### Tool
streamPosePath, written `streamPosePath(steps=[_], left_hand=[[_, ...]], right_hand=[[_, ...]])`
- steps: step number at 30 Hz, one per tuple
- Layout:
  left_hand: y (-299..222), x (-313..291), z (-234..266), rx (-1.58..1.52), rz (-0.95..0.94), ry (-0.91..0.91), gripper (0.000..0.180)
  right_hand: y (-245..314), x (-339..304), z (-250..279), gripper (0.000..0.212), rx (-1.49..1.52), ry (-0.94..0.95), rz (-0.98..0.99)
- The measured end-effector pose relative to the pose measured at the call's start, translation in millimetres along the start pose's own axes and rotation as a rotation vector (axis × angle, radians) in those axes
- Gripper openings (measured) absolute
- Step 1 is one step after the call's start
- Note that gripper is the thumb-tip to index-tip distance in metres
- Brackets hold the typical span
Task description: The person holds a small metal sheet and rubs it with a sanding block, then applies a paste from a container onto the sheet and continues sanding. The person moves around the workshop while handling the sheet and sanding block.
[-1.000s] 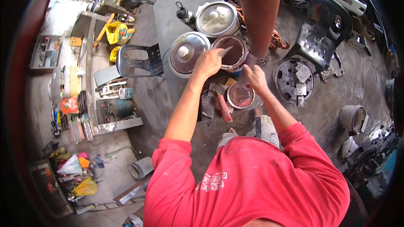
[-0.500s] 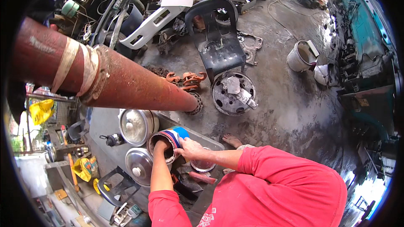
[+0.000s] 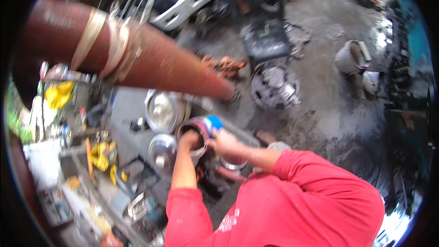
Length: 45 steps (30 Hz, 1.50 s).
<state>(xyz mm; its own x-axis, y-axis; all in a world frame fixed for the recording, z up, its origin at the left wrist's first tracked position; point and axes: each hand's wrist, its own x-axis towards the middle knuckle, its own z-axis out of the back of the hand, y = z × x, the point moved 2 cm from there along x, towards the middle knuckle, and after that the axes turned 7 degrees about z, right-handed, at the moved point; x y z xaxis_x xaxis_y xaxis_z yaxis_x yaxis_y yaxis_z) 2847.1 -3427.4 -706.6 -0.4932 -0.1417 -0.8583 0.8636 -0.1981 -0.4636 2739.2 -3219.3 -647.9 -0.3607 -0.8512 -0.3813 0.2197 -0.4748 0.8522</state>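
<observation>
A round can [image 3: 213, 122] with a blue, white and red outer side stands tilted on the grey table, its open mouth toward me. My left hand [image 3: 190, 139] reaches down inside it; the fingers are hidden by the can's wall and blur. My right hand [image 3: 223, 142] holds the can at its rim, thumb by the mouth and fingers on the outer side. Left of the can are two round metal pots with lids, one farther [image 3: 161, 111] and one nearer [image 3: 162, 156]. A shallow round container [image 3: 234, 162] lies below my right wrist.
A thick red post [image 3: 160, 59] slants across the upper left, beyond the grey table [image 3: 125, 105]. Past the table stand a wheel rim [image 3: 274, 84] with pale blocks on it, a black plastic chair [image 3: 265, 41] and a grey bucket [image 3: 350, 58]. My bare foot rests right of the table.
The whole view has shifted, so things sit farther right and higher, and it is now blurred. My left hand is still in the can, my right hand still on its rim.
</observation>
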Motion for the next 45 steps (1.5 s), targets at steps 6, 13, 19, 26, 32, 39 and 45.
streamPosePath(steps=[6, 13, 19, 26, 32, 39, 45], left_hand=[[-5.0, -47.1, 22.6, 0.269, 0.119, -0.546, 0.042], [-19.7, -143.2, -22.1, -0.018, 0.089, -0.919, 0.037], [-20.4, -190.8, -35.7, -0.075, -0.042, -0.974, 0.037], [-23.1, -235.7, -78.9, 0.080, -0.359, -0.965, 0.031], [-1.2, -261.4, -105.3, 0.157, -0.546, -0.745, 0.027], [8.0, -351.1, -122.3, -0.564, -0.649, -0.735, 0.037], [-53.3, -455.1, -208.4, -0.363, -0.874, -1.033, 0.043]], right_hand=[[-12.4, 14.5, -13.2, 0.079, -0.112, 0.073, 0.082], [-27.4, -15.9, 9.0, 0.056, 0.287, 0.065, 0.115], [-65.0, -94.5, 35.4, 0.044, 0.553, 0.002, -0.038], [-98.2, -226.0, 48.3, 0.034, 0.678, -0.379, -0.088], [-86.5, -318.1, 29.6, 0.029, 0.863, -0.560, -0.182], [-6.3, -328.7, 29.5, 0.036, 1.181, -0.481, -0.041], [78.2, -304.9, 31.4, 0.041, 1.373, -0.088, 0.142]])
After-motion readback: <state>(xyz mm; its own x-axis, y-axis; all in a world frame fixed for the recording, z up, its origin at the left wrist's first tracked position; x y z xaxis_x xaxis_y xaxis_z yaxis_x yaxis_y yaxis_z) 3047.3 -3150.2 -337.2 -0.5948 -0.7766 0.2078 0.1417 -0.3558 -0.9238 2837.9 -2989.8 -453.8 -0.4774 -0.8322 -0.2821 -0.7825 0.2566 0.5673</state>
